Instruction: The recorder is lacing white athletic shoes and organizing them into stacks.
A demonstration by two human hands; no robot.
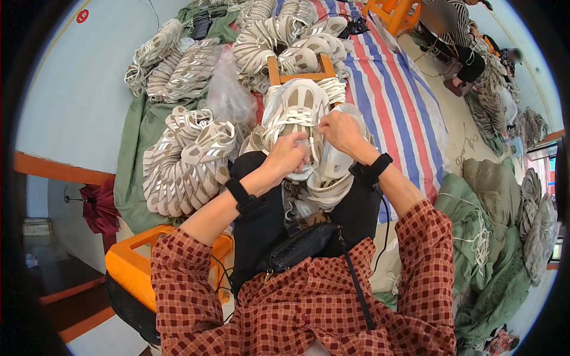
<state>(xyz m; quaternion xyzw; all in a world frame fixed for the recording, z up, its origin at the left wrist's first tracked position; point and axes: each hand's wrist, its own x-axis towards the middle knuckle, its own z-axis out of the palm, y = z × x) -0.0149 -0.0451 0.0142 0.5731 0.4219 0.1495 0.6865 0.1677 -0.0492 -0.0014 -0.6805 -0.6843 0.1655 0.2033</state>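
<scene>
1. Head view: white-and-tan mesh lace-up shoe straight ahead, under both hands, long axis running away from the lap, toe farthest.
2. Left hand nearer the ankle opening, fingers curled over the tongue; right hand nearer the toe, at the right edge, fingertips together, apparently pinching a white lace.
3. Hidden: heel, partly behind the left hand; impossible to tell whether anything is in its fingers.

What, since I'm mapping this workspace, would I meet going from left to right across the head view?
Maroon fabric bundle, curved row of beige-and-white shoes, person's bare left hand, person's bare right hand, green fabric sacks.
</scene>
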